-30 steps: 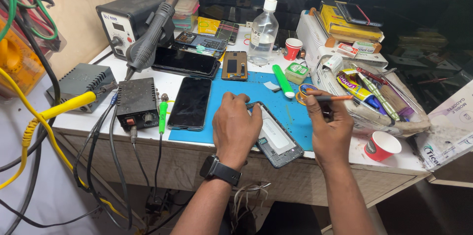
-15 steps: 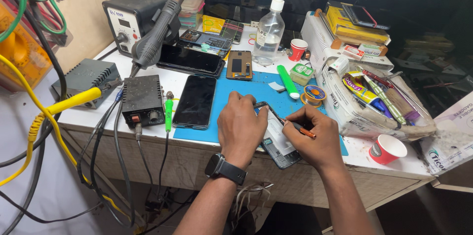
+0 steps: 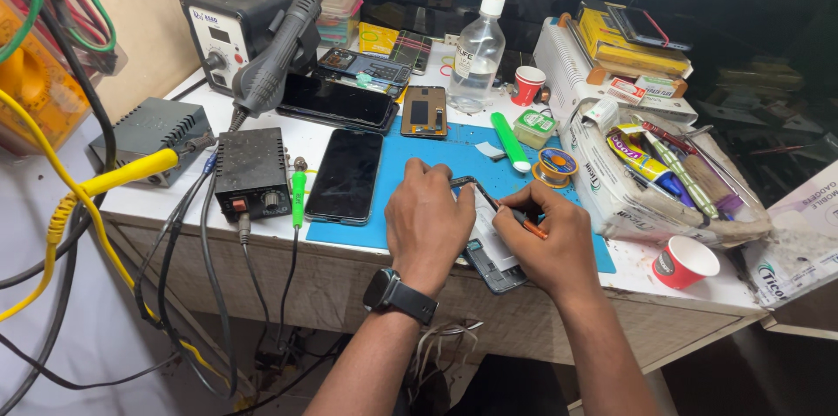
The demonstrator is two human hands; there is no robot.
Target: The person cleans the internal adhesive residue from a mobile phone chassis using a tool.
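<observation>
Your two hands work on an opened dark phone frame at the front edge of the blue work mat.

The frame's long axis runs from its far-left corner, near your fingertips, to its near-right corner, which overhangs the white table edge. Your left hand lies flat over its left side, pressing it down. Your right hand pinches a thin orange-handled tool, tip aimed up-left onto the pale inside of the frame. A black smartphone lies lengthwise to the left on the mat. Behind stand a clear plastic spray bottle with a white label and a small red paper cup; another red cup sits at the right, beside a white printed carton.
</observation>
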